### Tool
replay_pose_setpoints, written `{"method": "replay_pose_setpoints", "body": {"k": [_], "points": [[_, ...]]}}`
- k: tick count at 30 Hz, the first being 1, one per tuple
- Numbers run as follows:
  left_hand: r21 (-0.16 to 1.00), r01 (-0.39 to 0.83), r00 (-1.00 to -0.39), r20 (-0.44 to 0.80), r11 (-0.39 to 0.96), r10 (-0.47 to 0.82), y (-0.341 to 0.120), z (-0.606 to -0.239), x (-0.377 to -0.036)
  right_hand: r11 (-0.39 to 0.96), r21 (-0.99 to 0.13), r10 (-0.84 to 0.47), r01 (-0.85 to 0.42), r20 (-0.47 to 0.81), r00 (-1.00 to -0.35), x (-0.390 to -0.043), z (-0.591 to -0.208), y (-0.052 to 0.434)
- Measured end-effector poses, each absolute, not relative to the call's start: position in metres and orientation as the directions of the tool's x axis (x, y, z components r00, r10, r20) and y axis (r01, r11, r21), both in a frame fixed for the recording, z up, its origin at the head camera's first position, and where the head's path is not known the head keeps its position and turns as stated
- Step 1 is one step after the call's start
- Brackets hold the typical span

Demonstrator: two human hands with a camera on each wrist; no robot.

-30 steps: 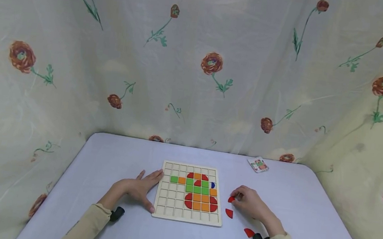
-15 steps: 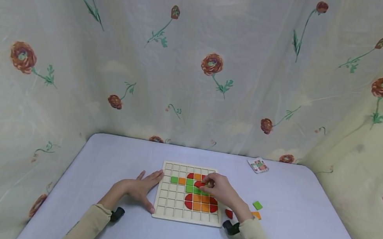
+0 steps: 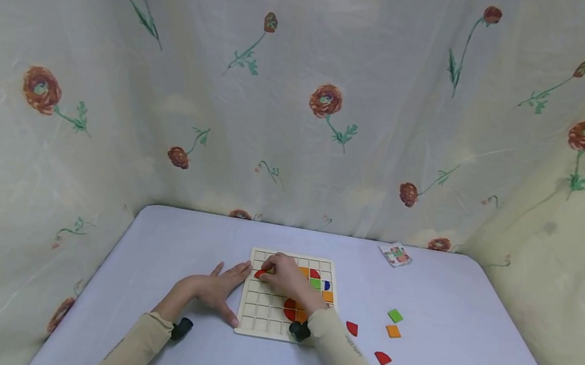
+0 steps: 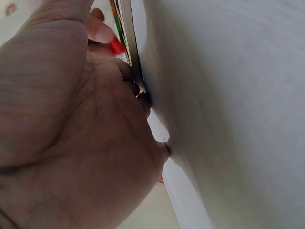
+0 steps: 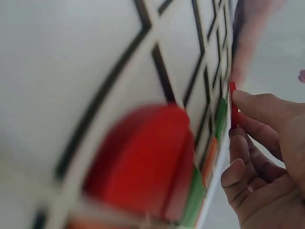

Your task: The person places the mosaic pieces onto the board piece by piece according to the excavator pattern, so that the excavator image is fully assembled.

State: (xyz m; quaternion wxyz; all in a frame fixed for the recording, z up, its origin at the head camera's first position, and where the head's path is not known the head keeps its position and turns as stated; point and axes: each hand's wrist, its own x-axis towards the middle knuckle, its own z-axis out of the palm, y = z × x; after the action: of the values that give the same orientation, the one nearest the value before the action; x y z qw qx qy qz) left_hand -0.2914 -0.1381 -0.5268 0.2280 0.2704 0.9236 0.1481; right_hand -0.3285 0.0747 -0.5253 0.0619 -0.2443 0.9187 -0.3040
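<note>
**Red piece over the grid board**

My right hand (image 3: 286,276) pinches a red piece (image 3: 260,274) above the wooden grid board (image 3: 255,317), near its left edge. My left hand (image 3: 215,289) lies spread flat on the worktop (image 3: 471,323), fingertips touching the board's left rim.

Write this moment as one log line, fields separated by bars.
right hand: pinches red piece over board | left hand: flat on table, touching board edge | loose pieces: right of board
</note>
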Motion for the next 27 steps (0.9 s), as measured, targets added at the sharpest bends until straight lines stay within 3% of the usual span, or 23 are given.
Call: {"method": "replay_pose_setpoints", "body": {"k": [27], "points": [[0.391,0.419,-0.751,-0.359,0.820,0.555,-0.137,-0.521,-0.289,0.698,-0.615,-0.518,-0.366,-0.082,-0.851,-0.334,-0.520,0.066]]}}
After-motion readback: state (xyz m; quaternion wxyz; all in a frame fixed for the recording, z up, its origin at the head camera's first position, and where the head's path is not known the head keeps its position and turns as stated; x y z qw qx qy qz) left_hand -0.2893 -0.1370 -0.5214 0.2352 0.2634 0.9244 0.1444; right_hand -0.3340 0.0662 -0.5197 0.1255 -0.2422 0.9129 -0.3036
